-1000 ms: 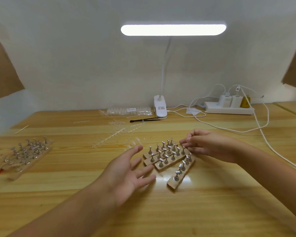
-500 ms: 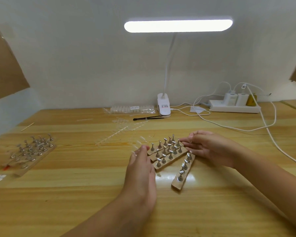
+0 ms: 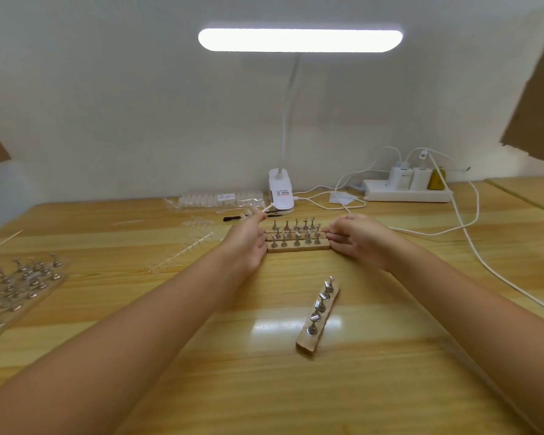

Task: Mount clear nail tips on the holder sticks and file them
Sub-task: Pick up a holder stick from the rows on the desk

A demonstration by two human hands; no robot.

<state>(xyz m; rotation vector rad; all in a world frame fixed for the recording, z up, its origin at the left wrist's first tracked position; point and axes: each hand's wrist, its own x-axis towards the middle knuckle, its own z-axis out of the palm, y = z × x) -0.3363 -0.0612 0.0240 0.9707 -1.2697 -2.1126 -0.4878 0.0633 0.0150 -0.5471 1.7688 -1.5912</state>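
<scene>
Three wooden bars with metal holder sticks (image 3: 297, 243) lie side by side across the middle of the table. My left hand (image 3: 248, 243) presses against their left ends with fairly straight fingers. My right hand (image 3: 355, 240) touches their right ends with its fingertips. A fourth bar of holder sticks (image 3: 318, 315) lies alone, nearer to me and angled. Strips of clear nail tips (image 3: 182, 252) lie left of my left hand. Another clear strip (image 3: 253, 210) shows just beyond my left index finger; whether the finger touches it is unclear.
A board with several more holder sticks (image 3: 19, 290) sits at the left edge. At the back stand a clip lamp base (image 3: 280, 196), a packet of nail tips (image 3: 220, 199), a black tool (image 3: 233, 218) and a power strip (image 3: 405, 191) with white cables trailing right. A wooden stick (image 3: 7, 239) lies far left.
My left hand came onto the left ends of the bars. Three bars now sit squared together between both hands, farther from me, apart from the fourth bar.
</scene>
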